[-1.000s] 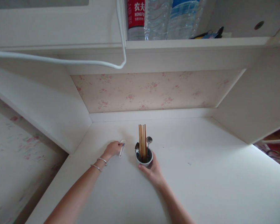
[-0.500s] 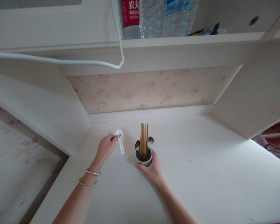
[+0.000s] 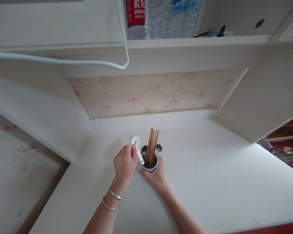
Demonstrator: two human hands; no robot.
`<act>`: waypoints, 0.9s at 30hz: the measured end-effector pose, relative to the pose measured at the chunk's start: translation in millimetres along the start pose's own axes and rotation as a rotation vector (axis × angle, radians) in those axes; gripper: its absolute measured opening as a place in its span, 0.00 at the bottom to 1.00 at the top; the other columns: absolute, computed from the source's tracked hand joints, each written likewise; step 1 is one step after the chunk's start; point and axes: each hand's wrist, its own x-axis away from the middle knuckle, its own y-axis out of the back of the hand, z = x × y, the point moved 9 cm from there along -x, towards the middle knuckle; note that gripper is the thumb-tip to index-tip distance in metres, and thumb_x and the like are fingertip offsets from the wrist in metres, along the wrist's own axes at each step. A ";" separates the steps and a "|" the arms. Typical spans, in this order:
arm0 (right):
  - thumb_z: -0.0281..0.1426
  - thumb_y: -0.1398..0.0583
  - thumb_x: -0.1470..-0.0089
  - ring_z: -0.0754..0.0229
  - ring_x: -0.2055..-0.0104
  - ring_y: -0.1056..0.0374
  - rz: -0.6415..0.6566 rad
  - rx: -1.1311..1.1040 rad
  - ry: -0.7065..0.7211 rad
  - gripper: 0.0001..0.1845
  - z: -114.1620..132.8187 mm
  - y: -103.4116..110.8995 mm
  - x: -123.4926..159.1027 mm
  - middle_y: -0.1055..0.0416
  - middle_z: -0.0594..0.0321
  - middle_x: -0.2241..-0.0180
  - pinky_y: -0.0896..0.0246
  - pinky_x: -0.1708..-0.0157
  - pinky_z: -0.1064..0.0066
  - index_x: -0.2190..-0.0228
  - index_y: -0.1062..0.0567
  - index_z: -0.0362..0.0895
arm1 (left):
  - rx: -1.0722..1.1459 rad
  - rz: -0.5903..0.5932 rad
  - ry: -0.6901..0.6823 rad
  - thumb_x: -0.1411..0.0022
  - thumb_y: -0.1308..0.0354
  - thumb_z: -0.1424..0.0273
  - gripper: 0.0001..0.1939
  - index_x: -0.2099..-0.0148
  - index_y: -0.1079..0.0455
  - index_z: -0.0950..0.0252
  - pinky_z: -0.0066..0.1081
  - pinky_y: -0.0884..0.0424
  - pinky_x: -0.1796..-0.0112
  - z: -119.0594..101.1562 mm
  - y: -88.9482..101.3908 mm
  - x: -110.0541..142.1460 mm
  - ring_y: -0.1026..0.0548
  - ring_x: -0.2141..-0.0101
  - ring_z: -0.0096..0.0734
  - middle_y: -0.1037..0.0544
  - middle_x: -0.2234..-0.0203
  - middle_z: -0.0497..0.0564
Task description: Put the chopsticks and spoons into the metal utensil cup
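Left hand [image 3: 124,162]: pinched on soup spoon [image 3: 137,149], 10 o'clock of cup [image 3: 150,170]
Right hand [image 3: 157,176]: clasped around cup from 5 o'clock
Inside cup: chopsticks [image 3: 152,148], metal spoons [image 3: 158,148]

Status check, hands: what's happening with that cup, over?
Left hand: grip on white spoon, handle end at cup. Right hand: around cup. Chopsticks and metal spoons crowd its mouth.

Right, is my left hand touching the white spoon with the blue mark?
Touching: the head view shows the left hand pinching the spoon near its bowl.
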 end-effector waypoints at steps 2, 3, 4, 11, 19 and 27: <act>0.41 0.28 0.70 0.41 0.48 0.37 0.005 0.001 0.013 0.46 0.6 -0.5 0.3 0.34 0.54 0.51 0.40 0.48 0.50 0.48 0.36 0.48 | -0.021 0.000 -0.032 0.32 0.55 0.66 0.16 0.71 0.35 0.63 0.28 0.45 0.75 -4.1 -6.1 7.0 0.29 0.77 0.28 0.28 0.80 0.48; 0.41 0.28 0.70 0.41 0.48 0.37 0.007 -0.002 0.021 0.46 1.2 -0.6 0.4 0.34 0.54 0.51 0.40 0.48 0.51 0.48 0.36 0.48 | -0.028 0.000 -0.046 0.32 0.55 0.66 0.15 0.71 0.35 0.63 0.28 0.44 0.74 -5.7 -8.9 10.2 0.29 0.76 0.28 0.28 0.79 0.48; 0.41 0.28 0.70 0.42 0.49 0.37 0.005 -0.004 0.028 0.46 1.8 -0.4 0.6 0.34 0.54 0.51 0.40 0.48 0.51 0.48 0.36 0.48 | -0.030 0.001 -0.058 0.32 0.54 0.66 0.15 0.71 0.36 0.63 0.28 0.43 0.74 -7.0 -11.4 13.1 0.29 0.76 0.28 0.28 0.79 0.48; 0.41 0.28 0.70 0.42 0.50 0.35 -0.007 -0.005 0.018 0.45 3.5 0.0 1.6 0.33 0.54 0.52 0.38 0.50 0.52 0.49 0.35 0.48 | 0.036 0.056 -0.088 0.32 0.54 0.67 0.14 0.71 0.36 0.62 0.29 0.42 0.74 -9.0 -25.4 31.5 0.30 0.76 0.29 0.28 0.78 0.49; 0.37 0.29 0.67 0.45 0.51 0.35 -0.007 0.004 0.049 0.41 11.4 0.6 1.5 0.34 0.55 0.52 0.38 0.50 0.55 0.50 0.34 0.48 | 0.092 0.163 -0.119 0.33 0.53 0.66 0.13 0.70 0.34 0.61 0.29 0.40 0.72 -7.9 -33.2 54.1 0.28 0.75 0.29 0.26 0.76 0.49; 0.40 0.30 0.65 0.44 0.51 0.34 0.000 0.002 0.064 0.38 13.6 1.0 1.5 0.32 0.54 0.53 0.38 0.50 0.54 0.51 0.33 0.46 | 0.357 0.303 0.043 0.34 0.52 0.61 0.12 0.67 0.36 0.60 0.26 0.38 0.71 1.1 -42.7 57.0 0.28 0.74 0.27 0.26 0.71 0.48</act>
